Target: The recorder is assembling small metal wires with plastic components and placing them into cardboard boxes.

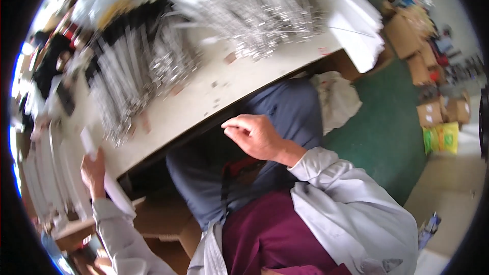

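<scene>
At the table's left end, my left hand is closed around a long white strip, which sticks out above the fingers and runs down beside my forearm. Whether the strip is flat or rolled is blurred. Above my lap, in front of the table edge, my right hand has its fingers loosely bent and the thumb a little apart; nothing shows between them. A bundle of thin, clear-grey strips with shiny metal ends lies on the table just beyond my left hand.
Farther back lies a larger heap of similar strips. White sheets overhang the table's right end. Long white pieces lie at far left. A cardboard box is under the table; a whitish bag sits beside my leg. Cartons stand right.
</scene>
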`<state>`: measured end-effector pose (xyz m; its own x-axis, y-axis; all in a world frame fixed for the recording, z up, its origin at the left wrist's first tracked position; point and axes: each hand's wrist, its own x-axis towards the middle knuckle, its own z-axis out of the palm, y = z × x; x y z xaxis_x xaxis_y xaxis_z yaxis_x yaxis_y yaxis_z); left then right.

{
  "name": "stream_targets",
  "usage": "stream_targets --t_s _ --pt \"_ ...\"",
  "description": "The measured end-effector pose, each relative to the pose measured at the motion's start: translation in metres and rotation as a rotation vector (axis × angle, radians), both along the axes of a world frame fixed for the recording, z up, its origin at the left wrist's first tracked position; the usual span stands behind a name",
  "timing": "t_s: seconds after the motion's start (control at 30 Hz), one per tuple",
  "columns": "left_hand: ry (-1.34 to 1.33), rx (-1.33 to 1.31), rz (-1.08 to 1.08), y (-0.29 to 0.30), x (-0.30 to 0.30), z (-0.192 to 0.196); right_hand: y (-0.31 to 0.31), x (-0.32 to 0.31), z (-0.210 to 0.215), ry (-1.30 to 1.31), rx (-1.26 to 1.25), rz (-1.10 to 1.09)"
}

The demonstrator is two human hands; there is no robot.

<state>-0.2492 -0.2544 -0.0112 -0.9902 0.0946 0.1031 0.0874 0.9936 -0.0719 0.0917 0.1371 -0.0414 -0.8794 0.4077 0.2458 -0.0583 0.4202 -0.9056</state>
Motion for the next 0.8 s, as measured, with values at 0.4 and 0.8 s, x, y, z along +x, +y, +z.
stream_targets --t_s 0.4,0.8 --pt "0.265 -0.020 -0.180 -0.005 -0.045 0.031 0.171 0.086 0.031 0.004 -0.179 -0.640" --pt "0.180 0.318 -1.061 0.259 0.124 0.140 0.266 0.045 0.031 0.261 -0.672 -0.606"
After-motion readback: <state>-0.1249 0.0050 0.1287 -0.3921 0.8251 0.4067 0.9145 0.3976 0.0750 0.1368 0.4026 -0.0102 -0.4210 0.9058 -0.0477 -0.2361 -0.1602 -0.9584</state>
